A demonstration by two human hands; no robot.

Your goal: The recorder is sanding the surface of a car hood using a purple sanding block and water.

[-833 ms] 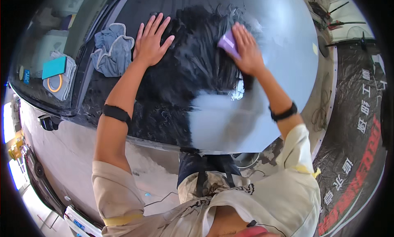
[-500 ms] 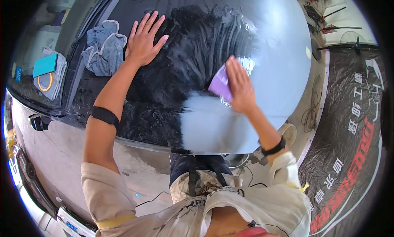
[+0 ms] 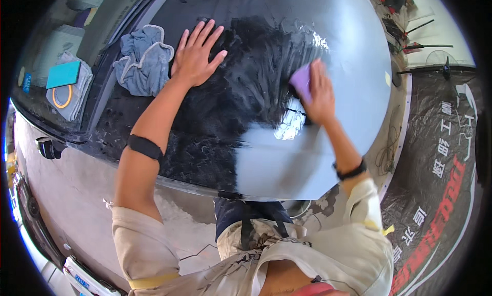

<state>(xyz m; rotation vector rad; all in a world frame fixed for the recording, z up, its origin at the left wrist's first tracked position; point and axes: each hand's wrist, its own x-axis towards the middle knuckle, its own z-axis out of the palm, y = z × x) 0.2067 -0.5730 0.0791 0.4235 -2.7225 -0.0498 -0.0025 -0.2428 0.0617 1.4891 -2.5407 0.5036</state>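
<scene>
My left hand [image 3: 195,63] lies spread on the hood [image 3: 271,165]; my right hand [image 3: 321,95] grasps the pad [image 3: 301,81], best pressed flat and evenly, inside the right edge.

Passable between three and four o'clock from the left hand [image 3: 197,58], across the smeared black stretch of car hood [image 3: 251,76], as far as the purple pad [image 3: 301,81] in the right hand [image 3: 320,95]. Obstructed at nine from the left hand by the crumpled blue-grey towel [image 3: 144,65], at seven by the left forearm [image 3: 165,114]. Unobstructed at three from the right hand, over bare hood; barred at five by the right forearm [image 3: 342,140]. Passable at six from the pad, over the pale grey patch [image 3: 271,165].
</scene>
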